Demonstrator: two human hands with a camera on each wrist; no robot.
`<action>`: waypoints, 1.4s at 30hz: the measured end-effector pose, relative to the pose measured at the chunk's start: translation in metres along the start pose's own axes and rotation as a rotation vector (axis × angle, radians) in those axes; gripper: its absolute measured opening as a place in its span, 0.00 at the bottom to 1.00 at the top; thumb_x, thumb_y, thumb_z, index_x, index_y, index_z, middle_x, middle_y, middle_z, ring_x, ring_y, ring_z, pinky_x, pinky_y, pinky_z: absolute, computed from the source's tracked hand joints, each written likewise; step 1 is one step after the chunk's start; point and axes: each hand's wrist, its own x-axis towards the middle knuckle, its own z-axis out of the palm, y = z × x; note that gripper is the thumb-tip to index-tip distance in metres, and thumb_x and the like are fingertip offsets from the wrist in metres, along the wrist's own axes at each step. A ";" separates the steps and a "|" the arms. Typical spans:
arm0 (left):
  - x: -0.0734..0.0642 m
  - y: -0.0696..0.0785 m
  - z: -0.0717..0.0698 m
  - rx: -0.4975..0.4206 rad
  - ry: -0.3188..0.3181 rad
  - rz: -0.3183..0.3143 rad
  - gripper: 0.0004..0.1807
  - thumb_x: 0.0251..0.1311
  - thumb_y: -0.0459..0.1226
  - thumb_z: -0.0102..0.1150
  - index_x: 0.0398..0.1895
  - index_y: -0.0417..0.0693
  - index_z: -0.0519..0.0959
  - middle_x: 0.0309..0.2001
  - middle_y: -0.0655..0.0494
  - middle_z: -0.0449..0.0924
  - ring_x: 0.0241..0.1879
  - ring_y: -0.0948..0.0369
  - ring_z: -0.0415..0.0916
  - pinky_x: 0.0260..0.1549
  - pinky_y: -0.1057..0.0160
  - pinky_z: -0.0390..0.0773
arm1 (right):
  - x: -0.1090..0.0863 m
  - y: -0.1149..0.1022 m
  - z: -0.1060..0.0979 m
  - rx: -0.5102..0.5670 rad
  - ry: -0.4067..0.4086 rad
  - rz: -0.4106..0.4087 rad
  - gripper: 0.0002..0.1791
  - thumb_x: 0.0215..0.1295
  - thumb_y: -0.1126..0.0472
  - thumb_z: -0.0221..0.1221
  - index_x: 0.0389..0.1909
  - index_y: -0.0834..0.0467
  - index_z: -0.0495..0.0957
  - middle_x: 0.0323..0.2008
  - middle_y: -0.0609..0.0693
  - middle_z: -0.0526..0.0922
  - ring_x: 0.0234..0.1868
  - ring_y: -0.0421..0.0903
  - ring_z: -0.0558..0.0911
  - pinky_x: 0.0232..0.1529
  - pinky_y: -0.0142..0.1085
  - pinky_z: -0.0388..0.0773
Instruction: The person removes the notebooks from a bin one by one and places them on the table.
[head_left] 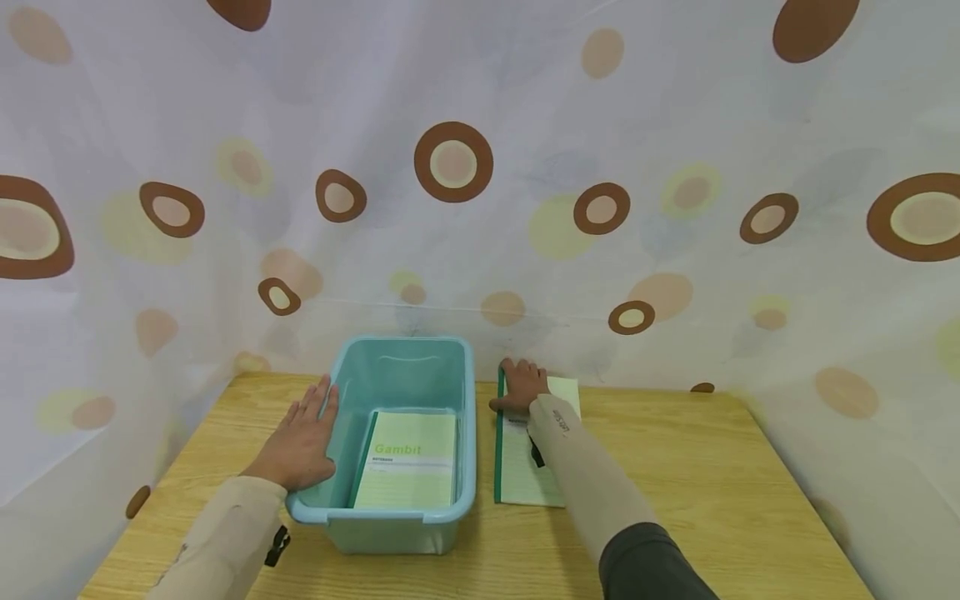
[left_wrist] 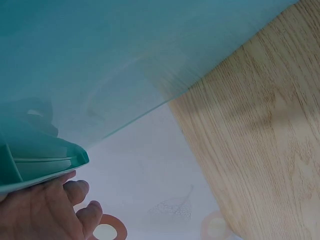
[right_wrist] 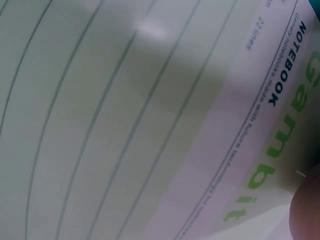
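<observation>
A light blue plastic tub (head_left: 470,417) stands on the table with a pale green Gambit notebook (head_left: 401,479) lying inside. My left hand (head_left: 296,442) rests along the tub's left rim, fingers extended and thumb toward the inside. In the left wrist view, its fingers (left_wrist: 82,192) show beside the tub's rim. To the right of the tub lies a second notebook (head_left: 525,475) with a dark green spine. Spread over its upper part, my right hand (head_left: 525,385) has the thumb across the spine and the fingers at the top edge. This notebook's printed cover (right_wrist: 125,110) fills the right wrist view.
The wooden table (head_left: 675,467) runs back to a pale curtain (head_left: 525,100) printed with brown and yellow rounded shapes. The curtain also hangs along both sides. The tub's right wall stands between the two notebooks.
</observation>
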 end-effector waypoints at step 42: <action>0.003 -0.001 0.000 -0.010 -0.020 -0.014 0.49 0.45 0.30 0.54 0.71 0.24 0.44 0.74 0.30 0.36 0.72 0.35 0.35 0.68 0.37 0.42 | -0.020 -0.036 -0.053 0.317 0.062 -0.001 0.30 0.63 0.56 0.59 0.65 0.57 0.65 0.63 0.63 0.64 0.62 0.62 0.66 0.61 0.60 0.60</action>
